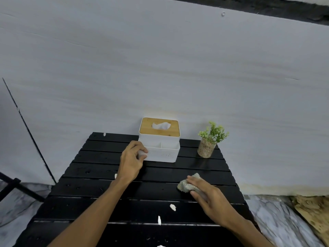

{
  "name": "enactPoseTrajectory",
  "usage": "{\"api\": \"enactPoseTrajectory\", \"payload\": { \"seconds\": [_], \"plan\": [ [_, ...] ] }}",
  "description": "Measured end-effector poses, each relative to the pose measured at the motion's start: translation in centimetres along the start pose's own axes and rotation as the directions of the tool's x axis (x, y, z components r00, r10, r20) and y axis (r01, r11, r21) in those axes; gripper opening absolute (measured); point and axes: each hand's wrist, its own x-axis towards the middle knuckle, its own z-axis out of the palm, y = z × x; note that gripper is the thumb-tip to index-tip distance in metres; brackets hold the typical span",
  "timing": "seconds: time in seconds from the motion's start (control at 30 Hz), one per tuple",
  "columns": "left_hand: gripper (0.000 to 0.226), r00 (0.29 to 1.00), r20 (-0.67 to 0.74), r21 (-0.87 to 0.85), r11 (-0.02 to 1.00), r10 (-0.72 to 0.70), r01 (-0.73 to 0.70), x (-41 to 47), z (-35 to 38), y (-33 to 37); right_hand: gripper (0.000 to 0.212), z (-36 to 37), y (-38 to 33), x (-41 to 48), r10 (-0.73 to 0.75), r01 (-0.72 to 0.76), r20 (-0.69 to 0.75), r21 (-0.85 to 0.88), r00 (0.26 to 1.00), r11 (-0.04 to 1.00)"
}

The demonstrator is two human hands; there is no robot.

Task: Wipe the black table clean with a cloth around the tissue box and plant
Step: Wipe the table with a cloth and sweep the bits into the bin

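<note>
Black slatted worktop [106,189]: we see the left hand [131,159] gripping a corner of the white tissue box [160,139], the right hand [211,198] pressing a grey cloth [185,186] with nearly straight fingers.

no readable text, label, brand, number or sign anywhere in view.
</note>
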Motion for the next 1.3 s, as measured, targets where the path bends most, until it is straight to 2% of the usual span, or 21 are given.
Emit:
{"api": "enactPoseTrajectory", "payload": {
  "seconds": [0.07,0.13,0.23,0.3,0.43,0.57,0.63,0.7,0.73,0.8,0.9,0.97,1.03,1.07,1.13,1.2,1.3],
  "plan": [
    [0.016,1.000,0.002,0.025,1.000,0.002,-0.002,-0.1,-0.1,0.0,0.039,0.2,-0.1,0.0,0.018,-0.018,-0.029,-0.001,0.999,1.000],
    [0.017,1.000,0.026,0.068,0.998,0.016,-0.018,-0.2,-0.3,0.2,0.037,0.3,-0.4,0.3,0.078,-0.073,-0.138,0.043,0.987,0.996],
    [0.018,0.995,0.090,0.148,0.987,0.052,-0.065,-0.2,-1.4,0.8,0.032,1.0,-0.6,1.4,0.240,-0.229,-0.374,0.074,0.896,0.971],
    [0.015,0.993,0.093,0.150,0.986,0.066,-0.080,-0.1,-2.8,1.4,0.026,1.8,-0.7,2.3,0.317,-0.327,-0.420,0.050,0.850,0.944],
    [0.009,0.998,-0.002,0.079,0.995,0.059,-0.058,-1.1,-8.0,2.5,0.024,4.0,-2.8,4.7,0.228,-0.273,-0.359,-0.079,0.905,0.959],
    [0.011,0.999,-0.046,0.099,0.995,-0.001,0.006,-4.3,-14.6,1.8,0.022,6.0,-7.6,6.0,0.103,-0.103,-0.030,-0.003,0.994,0.995],
    [0.014,0.999,-0.039,0.144,0.990,-0.011,0.016,-6.3,-17.5,1.1,0.036,6.5,-9.4,5.7,0.015,-0.018,0.151,0.017,0.988,1.000],
    [0.017,0.999,-0.030,0.171,0.984,-0.039,0.044,-8.2,-19.9,0.5,0.041,6.4,-11.1,4.8,-0.090,0.078,0.239,0.058,0.967,0.995],
    [0.018,0.996,-0.027,0.176,0.981,-0.079,0.083,-9.2,-20.7,0.2,0.039,6.4,-11.9,4.2,-0.137,0.115,0.246,0.099,0.960,0.988],
    [0.019,0.987,-0.017,0.184,0.970,-0.159,0.160,-10.8,-21.7,-0.2,0.033,6.1,-13.1,2.8,-0.131,0.081,0.212,0.229,0.968,0.970],
    [0.020,0.987,0.038,0.256,0.956,-0.156,0.141,-13.0,-22.6,-1.0,0.039,5.2,-13.2,2.5,0.053,-0.038,-0.035,0.356,0.998,0.934],
    [0.024,0.986,0.108,0.319,0.944,-0.127,0.087,-14.3,-22.7,-1.5,0.035,5.0,-11.0,3.5,0.220,-0.162,-0.235,0.245,0.947,0.956],
    [0.037,0.976,0.146,0.405,0.910,-0.160,0.088,-15.4,-22.7,-1.9,0.034,5.5,-8.5,4.9,0.384,-0.344,-0.286,0.183,0.878,0.921],
    [0.043,0.970,0.149,0.449,0.887,-0.191,0.105,-15.9,-22.6,-2.0,0.034,6.2,-7.9,5.5,0.416,-0.393,-0.298,0.138,0.859,0.909],
    [0.053,0.953,0.170,0.492,0.859,-0.251,0.138,-16.6,-22.0,-2.0,0.029,7.8,-8.1,6.8,0.391,-0.404,-0.299,0.021,0.870,0.915],
    [0.059,0.936,0.194,0.502,0.849,-0.294,0.163,-16.8,-21.4,-2.1,0.024,9.9,-9.9,8.3,0.296,-0.325,-0.266,-0.072,0.918,0.943],
    [0.061,0.928,0.183,0.536,0.824,-0.325,0.183,-17.1,-20.7,-2.3,0.023,12.2,-13.2,10.5,0.223,-0.235,-0.195,-0.042,0.955,0.971]
  ]
}}
